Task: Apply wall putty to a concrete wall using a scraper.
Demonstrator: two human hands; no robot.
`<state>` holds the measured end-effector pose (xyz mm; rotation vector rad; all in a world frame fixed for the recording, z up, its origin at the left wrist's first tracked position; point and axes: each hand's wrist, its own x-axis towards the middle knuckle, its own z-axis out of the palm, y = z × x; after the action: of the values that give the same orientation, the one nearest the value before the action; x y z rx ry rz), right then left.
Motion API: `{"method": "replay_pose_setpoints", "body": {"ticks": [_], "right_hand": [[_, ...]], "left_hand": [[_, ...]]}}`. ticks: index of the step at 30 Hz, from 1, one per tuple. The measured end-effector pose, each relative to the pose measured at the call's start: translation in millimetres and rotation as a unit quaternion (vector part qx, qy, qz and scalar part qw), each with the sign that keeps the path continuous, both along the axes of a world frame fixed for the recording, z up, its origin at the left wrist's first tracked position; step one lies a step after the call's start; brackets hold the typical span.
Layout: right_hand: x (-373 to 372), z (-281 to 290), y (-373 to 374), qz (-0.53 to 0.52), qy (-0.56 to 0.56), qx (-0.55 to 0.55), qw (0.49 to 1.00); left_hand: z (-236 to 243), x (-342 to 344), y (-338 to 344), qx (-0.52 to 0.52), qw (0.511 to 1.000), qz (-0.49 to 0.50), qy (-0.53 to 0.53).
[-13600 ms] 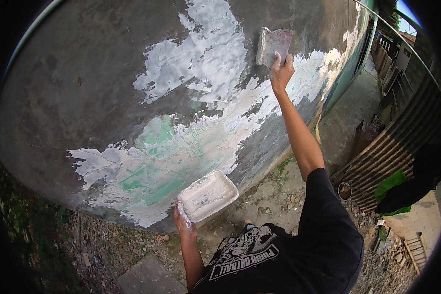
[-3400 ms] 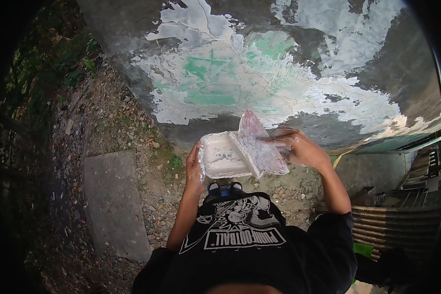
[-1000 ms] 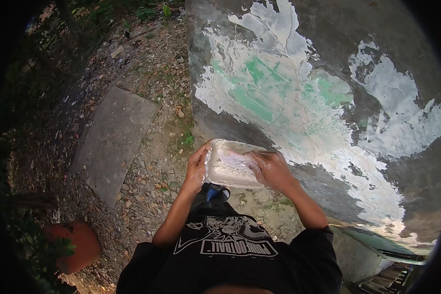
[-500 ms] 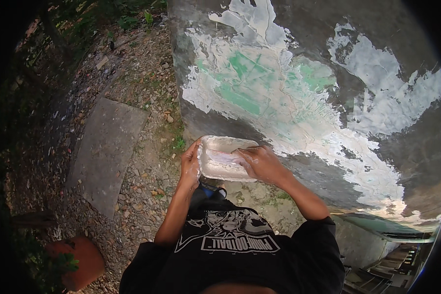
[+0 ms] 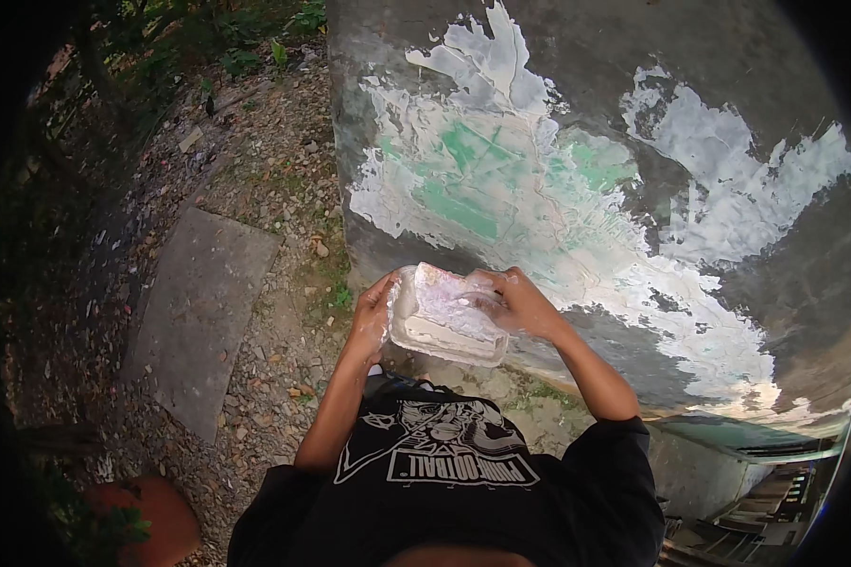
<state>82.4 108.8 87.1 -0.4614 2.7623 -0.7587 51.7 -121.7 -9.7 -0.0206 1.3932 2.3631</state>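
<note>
My left hand [image 5: 373,321] grips the left end of a white rectangular tray [image 5: 442,348], its fingers smeared with white paste. Lying across the upper part of the tray is a flat spreader [image 5: 447,291], its face coated in pale pinkish-white paste. My right hand [image 5: 517,307] is closed on this spreader at the tray's right side. Beyond both hands stands a dark grey wall [image 5: 766,85] with rough white paste patches [image 5: 728,208] and green areas [image 5: 459,208] showing within them.
On the left are gravel ground [image 5: 274,350], a loose concrete slab [image 5: 194,312], foliage [image 5: 95,66] and a reddish clay-coloured object [image 5: 156,520]. A narrow concrete passage [image 5: 690,458] with clutter runs at the lower right, along the wall's foot.
The spreader has come up and tilted from inside the tray, showing more of its coated face, as my right hand rose slightly. The tray has tilted a little, its right end lower.
</note>
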Motion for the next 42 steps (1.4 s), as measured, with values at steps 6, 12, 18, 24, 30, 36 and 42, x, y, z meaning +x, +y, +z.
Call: {"method": "replay_pose_setpoints", "body": {"ticks": [6, 12, 18, 24, 30, 36, 42], "right_hand": [[-10.1, 12.3, 0.3, -0.144, 0.037, -0.264, 0.953], [-27.9, 14.1, 16.9, -0.108, 0.169, -0.313, 0.928], [-20.4, 49.3, 16.6, -0.183, 0.059, -0.247, 0.950], [-19.8, 82.6, 12.9, -0.034, 0.198, -0.167, 0.965], [-28.4, 89.3, 20.7, 0.043, 0.145, -0.104, 0.983], [-39.6, 87.5, 23.8, 0.051, 0.265, -0.003, 0.963], [-63.4, 127.9, 16.5, -0.019, 0.504, 0.087, 0.859]], "left_hand": [[-0.6, -14.1, -4.0, -0.006, 1.000, -0.005, 0.017], [4.5, -22.4, -2.1, 0.004, 1.000, -0.004, 0.030], [9.8, -36.1, -1.2, 0.028, 0.998, 0.022, 0.055], [11.5, -46.2, -1.9, 0.037, 0.997, 0.016, 0.060], [24.0, -57.2, -5.1, 0.047, 0.996, 0.014, 0.074], [44.5, -71.2, -5.0, 0.075, 0.995, 0.010, 0.066], [43.6, -85.3, -6.4, 0.072, 0.995, 0.023, 0.064]]}}
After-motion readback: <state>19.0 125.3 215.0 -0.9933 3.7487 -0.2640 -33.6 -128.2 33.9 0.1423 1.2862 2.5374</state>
